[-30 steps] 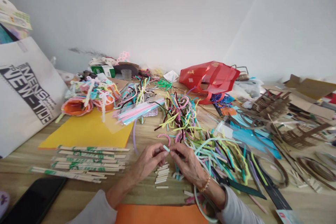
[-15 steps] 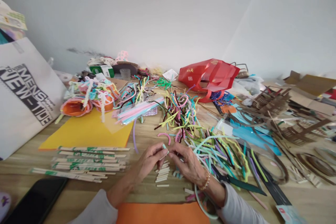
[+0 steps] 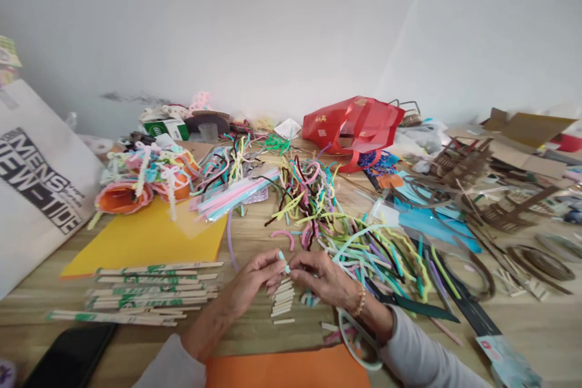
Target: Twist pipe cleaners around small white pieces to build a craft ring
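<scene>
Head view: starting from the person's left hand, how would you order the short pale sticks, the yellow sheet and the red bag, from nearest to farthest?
From the left hand:
1. Short pale sticks in a small stack, just to the hand's right on the wooden table.
2. Flat yellow sheet, off to the left.
3. Red paper carrier bag, far ahead near the wall.

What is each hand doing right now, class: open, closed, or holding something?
Left hand: closed, pinching a short mint-green piece.
Right hand: closed, fingertips beside that piece, grip on it unclear.
</scene>
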A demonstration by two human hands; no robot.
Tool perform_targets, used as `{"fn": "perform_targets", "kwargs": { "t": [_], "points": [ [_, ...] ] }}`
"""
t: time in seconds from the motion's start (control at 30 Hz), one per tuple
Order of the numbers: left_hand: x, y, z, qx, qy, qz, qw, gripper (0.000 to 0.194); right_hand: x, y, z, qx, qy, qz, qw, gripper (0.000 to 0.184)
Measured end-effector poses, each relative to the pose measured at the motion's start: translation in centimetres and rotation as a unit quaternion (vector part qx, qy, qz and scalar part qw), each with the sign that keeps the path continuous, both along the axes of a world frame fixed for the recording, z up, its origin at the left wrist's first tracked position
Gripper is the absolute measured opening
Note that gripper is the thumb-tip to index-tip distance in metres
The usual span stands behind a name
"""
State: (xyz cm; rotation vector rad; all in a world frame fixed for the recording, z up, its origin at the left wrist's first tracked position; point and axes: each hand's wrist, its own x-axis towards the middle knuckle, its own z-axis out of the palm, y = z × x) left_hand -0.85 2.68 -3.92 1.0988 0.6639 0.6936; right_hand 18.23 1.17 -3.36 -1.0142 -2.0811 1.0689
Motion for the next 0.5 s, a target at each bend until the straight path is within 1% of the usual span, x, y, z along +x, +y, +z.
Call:
{"fn": "perform_targets", "kwargs": {
  "t": [0.07, 0.13, 0.23, 0.3, 0.37, 0.43, 0.5],
  "points": [
    [-0.3, 0.1, 0.1, 0.043, 0.038, -0.019, 0.998, 0.030, 0.2, 0.1, 0.0, -0.015, -0.006, 0.015, 1.000, 0.017],
    [-0.5, 0.1, 0.4, 0.103, 0.097, -0.037, 0.989, 0.031, 0.3, 0.2, 0.0, -0.023, -0.010, 0.018, 1.000, 0.014],
    [-0.5, -0.1, 0.7, 0.205, 0.203, -0.051, 0.956, 0.032, 0.4, 0.2, 0.1, -0.018, -0.020, 0.001, 1.000, 0.010],
    [-0.4, -0.4, 0.9, 0.263, 0.265, -0.040, 0.927, 0.032, 0.3, 0.1, 0.2, -0.008, -0.030, -0.016, 0.999, 0.008],
    [-0.2, -0.6, 0.9, 0.301, 0.307, -0.019, 0.903, 0.031, 0.2, 0.0, 0.2, 0.006, -0.043, -0.037, 0.998, 0.007],
    [0.1, -0.8, 0.9, 0.317, 0.329, 0.006, 0.890, 0.029, 0.0, -0.1, 0.3, 0.018, -0.052, -0.059, 0.997, 0.008],
    [0.3, -1.0, 1.0, 0.319, 0.338, 0.032, 0.885, 0.027, -0.3, -0.2, 0.3, 0.023, -0.047, -0.073, 0.996, 0.008]
  ]
}}
